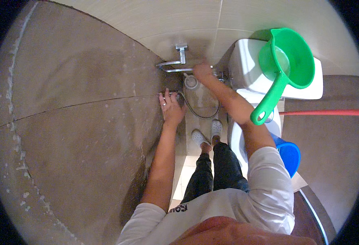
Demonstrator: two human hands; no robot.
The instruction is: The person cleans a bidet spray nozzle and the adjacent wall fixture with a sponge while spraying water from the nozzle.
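Observation:
My left hand [172, 107], a ring on one finger, reaches to the wall at a bidet sprayer's holder; the sprayer is mostly hidden by the fingers. From there a flexible metal hose [197, 115] loops down and back up toward the toilet. My right hand [202, 73] is at the end of a chrome wall bar [179, 70], its fingers blurred and partly hidden, so its grip cannot be told. A second chrome bracket [182, 55] is fixed to the wall just above. Below the right hand, a round floor drain or cup-like fitting [191, 82] shows near the corner.
A green plastic dipper [298, 58] rests on the white toilet tank [246, 67] at my right. A blue plastic bucket [289, 156] stands beside the toilet bowl [236, 137]. A red-handled tool [320, 112] extends at the far right. The tiled wall [75, 137] rises close on my left.

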